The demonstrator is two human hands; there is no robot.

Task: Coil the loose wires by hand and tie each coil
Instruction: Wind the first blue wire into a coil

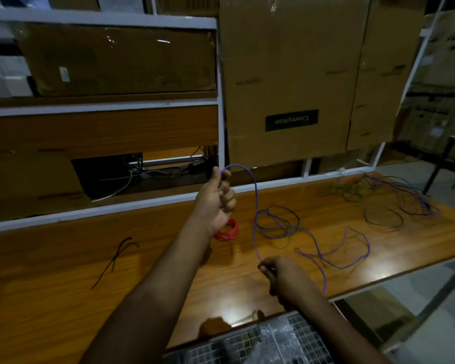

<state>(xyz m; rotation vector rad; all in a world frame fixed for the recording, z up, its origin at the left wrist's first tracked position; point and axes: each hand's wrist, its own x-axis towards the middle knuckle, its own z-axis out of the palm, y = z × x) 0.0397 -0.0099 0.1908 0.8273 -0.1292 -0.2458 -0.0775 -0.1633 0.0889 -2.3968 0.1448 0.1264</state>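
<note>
Your right hand [281,274], low at centre-right of the frame, pinches the purple wire [255,203]. Your left hand [217,198], raised mid-frame, grips its upper loop above the red coil [227,231]

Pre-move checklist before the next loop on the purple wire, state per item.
1. Left hand grips purple wire end: ok, fingers curled round it.
2. Right hand pinches the wire lower down: ok.
3. Span between the hands free of snags: ok, it arcs clear.
4. Slack on the table untangled: not ok, it loops over itself.
5. Red coil out of the way: cannot tell, it sits right below the left hand.
6. Black ties reachable: ok, they lie left of the arms.
</note>
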